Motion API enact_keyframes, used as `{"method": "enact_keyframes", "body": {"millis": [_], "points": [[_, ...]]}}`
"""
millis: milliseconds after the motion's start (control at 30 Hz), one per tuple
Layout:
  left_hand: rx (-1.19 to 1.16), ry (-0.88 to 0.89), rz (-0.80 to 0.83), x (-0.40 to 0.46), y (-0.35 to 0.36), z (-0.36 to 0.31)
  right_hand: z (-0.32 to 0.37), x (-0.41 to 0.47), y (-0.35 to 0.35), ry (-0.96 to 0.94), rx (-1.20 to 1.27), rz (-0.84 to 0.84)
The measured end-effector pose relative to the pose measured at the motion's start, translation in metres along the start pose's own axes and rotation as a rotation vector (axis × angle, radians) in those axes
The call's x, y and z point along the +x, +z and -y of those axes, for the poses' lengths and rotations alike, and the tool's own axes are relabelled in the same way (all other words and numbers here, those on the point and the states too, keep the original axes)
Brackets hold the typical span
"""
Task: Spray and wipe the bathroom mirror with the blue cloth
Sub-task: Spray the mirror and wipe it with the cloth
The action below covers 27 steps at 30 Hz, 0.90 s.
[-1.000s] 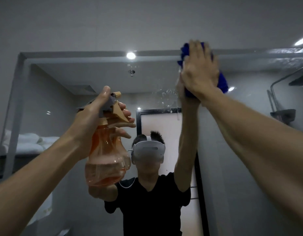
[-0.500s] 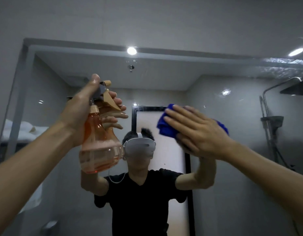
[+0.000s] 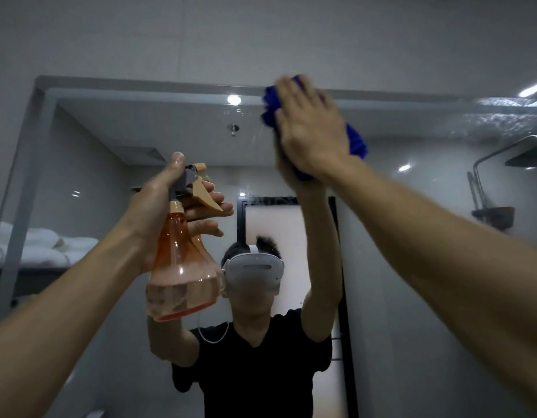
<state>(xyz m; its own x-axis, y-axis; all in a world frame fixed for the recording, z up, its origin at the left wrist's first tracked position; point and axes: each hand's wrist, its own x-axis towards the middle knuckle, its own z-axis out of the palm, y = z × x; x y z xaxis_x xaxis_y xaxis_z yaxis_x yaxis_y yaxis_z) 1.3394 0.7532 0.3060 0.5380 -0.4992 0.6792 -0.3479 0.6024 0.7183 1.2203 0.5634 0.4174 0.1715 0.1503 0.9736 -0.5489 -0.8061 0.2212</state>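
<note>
The large bathroom mirror (image 3: 412, 267) fills the wall ahead, its top edge high in the view. My right hand (image 3: 311, 128) presses the bunched blue cloth (image 3: 356, 143) flat against the glass near the mirror's top edge, fingers straight and pointing up; most of the cloth is hidden under the palm. My left hand (image 3: 158, 206) grips the neck of an orange translucent spray bottle (image 3: 182, 267), held upright in front of the mirror at lower left, thumb up beside the trigger head. The bottle is partly full of liquid.
A person in a black shirt with a white headset (image 3: 252, 273) is reflected in the mirror. Also reflected are folded white towels (image 3: 40, 248) on a shelf at left, a shower head (image 3: 529, 158) at right and a door behind. Grey wall tiles lie above the mirror.
My right hand swept the cloth down to the mirror's middle, then back up to the top edge. The left hand and bottle barely moved.
</note>
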Motion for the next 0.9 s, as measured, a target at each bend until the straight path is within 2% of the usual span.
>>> {"method": "enact_keyframes", "body": {"millis": [133, 300, 400, 533, 600, 667, 767, 900], "points": [[-0.013, -0.010, 0.005, -0.002, 0.003, -0.001, 0.040, -0.068, 0.008, -0.303, 0.006, 0.034], [-0.023, -0.015, 0.010, -0.004, 0.003, -0.002, 0.005, -0.162, 0.008, -0.429, 0.048, 0.008], [-0.034, -0.025, 0.014, -0.005, 0.004, -0.003, -0.034, -0.156, 0.004, -0.320, 0.053, -0.054], [-0.042, -0.014, 0.030, -0.005, 0.004, -0.003, -0.077, -0.094, -0.006, 0.026, 0.035, -0.070], [-0.038, 0.002, 0.024, -0.004, 0.004, -0.002, -0.082, -0.058, -0.007, 0.200, 0.069, -0.082], [-0.041, 0.005, 0.014, -0.003, 0.005, 0.000, -0.074, -0.022, -0.009, 0.295, 0.077, -0.092], [-0.039, 0.013, 0.009, -0.002, 0.006, 0.002, -0.046, 0.015, -0.007, 0.278, 0.084, -0.075], [-0.055, 0.005, -0.003, -0.003, 0.006, 0.003, 0.021, -0.008, 0.002, 0.012, 0.065, 0.017]]}}
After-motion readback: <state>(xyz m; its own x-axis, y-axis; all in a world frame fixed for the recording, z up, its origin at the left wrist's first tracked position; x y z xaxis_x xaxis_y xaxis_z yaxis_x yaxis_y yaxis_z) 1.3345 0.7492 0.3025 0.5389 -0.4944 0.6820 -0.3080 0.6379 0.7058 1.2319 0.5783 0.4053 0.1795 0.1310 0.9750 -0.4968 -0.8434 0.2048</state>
